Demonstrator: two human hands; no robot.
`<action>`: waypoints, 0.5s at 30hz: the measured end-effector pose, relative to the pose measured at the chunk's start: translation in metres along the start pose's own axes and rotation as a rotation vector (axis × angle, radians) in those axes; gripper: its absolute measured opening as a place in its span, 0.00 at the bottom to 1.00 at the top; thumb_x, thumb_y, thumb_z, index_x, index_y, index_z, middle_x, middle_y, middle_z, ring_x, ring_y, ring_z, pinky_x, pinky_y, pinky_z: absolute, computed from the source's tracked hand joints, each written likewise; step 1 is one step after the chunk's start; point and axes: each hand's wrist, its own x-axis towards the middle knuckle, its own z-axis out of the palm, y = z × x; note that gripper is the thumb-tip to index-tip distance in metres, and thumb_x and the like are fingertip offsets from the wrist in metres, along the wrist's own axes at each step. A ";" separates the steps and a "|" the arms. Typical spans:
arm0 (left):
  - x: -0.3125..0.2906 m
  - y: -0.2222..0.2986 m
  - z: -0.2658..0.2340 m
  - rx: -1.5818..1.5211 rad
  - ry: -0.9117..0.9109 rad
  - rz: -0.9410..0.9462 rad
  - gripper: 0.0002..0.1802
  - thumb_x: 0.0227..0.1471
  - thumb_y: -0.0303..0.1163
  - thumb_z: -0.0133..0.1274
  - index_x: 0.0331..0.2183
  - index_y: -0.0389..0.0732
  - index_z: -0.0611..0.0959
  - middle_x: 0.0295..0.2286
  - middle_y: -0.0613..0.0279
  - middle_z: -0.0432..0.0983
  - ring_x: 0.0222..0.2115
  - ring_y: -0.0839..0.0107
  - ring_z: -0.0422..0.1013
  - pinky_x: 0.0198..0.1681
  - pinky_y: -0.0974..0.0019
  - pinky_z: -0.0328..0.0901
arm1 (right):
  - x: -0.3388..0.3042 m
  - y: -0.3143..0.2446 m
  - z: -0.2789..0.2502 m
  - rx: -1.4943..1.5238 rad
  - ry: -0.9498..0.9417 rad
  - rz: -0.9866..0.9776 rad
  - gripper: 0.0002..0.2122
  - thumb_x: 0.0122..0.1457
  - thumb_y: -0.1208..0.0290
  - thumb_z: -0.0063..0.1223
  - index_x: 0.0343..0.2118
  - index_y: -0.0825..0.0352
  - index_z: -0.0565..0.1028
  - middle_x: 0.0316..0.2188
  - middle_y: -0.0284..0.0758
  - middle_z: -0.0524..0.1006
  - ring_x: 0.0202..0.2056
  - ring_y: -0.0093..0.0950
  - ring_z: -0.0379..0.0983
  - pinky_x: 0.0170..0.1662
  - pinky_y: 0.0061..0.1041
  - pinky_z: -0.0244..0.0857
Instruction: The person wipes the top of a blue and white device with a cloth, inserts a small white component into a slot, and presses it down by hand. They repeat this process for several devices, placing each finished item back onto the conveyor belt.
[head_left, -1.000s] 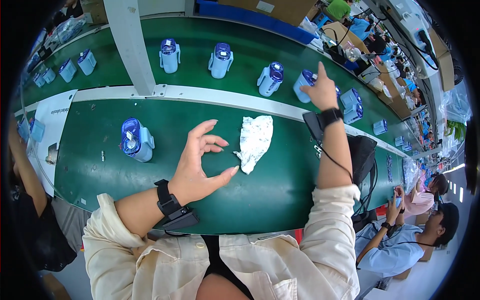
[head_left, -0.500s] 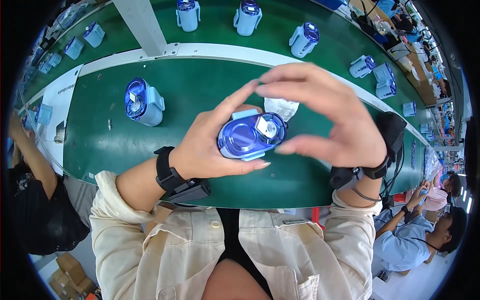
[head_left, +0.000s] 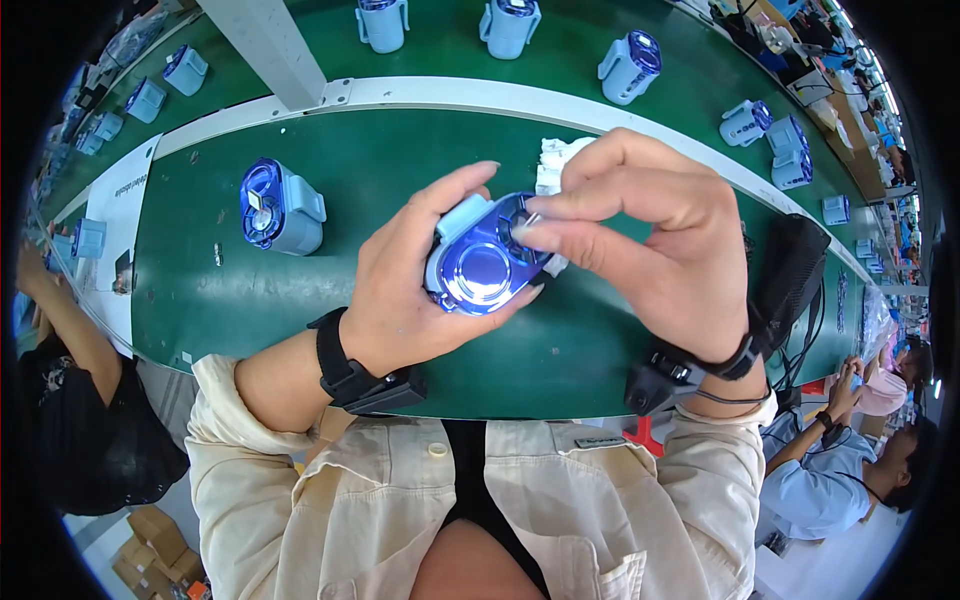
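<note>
My left hand (head_left: 400,270) is wrapped round a light-blue canister (head_left: 478,275) with a glossy, see-through blue lid, tilted above the green table. Thumb and fingers grip its two sides. Over the lid's far right end, my right hand (head_left: 655,220) pinches a small pale, shiny piece (head_left: 533,220) at the round fitting; its exact kind is hidden by the fingertips. Behind the right fingers lies a crumpled white paper (head_left: 557,160). To the left, a similar canister (head_left: 297,215) stands on the table with a white tab on its lid.
A white rail (head_left: 420,92) crosses behind the table, with a white post (head_left: 265,45) rising from it. Several like canisters stand on the green surface beyond. A black device with cables (head_left: 790,285) sits by my right wrist. Other people work at both sides.
My right hand has closed from a loose curve into a pinch on the lid's fitting. The canister has turned and tilted in my left hand, its right end moving away from me.
</note>
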 end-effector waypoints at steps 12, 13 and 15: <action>0.001 -0.005 0.002 0.202 0.150 0.050 0.44 0.34 0.29 0.72 0.54 0.34 0.69 0.42 0.53 0.74 0.40 0.66 0.74 0.43 0.67 0.70 | -0.001 0.008 0.026 0.085 0.172 0.061 0.07 0.50 0.82 0.63 0.34 0.71 0.82 0.29 0.33 0.76 0.31 0.21 0.71 0.33 0.18 0.64; 0.001 -0.005 0.002 0.209 0.158 0.050 0.44 0.35 0.28 0.72 0.54 0.34 0.69 0.42 0.53 0.74 0.40 0.66 0.75 0.43 0.67 0.70 | -0.002 0.008 0.027 0.087 0.172 0.063 0.07 0.50 0.82 0.63 0.34 0.71 0.82 0.29 0.33 0.76 0.31 0.21 0.71 0.33 0.18 0.64; 0.001 -0.006 0.002 0.223 0.168 0.068 0.43 0.35 0.28 0.72 0.53 0.34 0.70 0.41 0.54 0.74 0.39 0.66 0.75 0.42 0.68 0.70 | -0.002 0.006 0.025 0.014 0.148 -0.010 0.08 0.51 0.82 0.62 0.35 0.71 0.82 0.30 0.34 0.76 0.31 0.22 0.71 0.34 0.19 0.64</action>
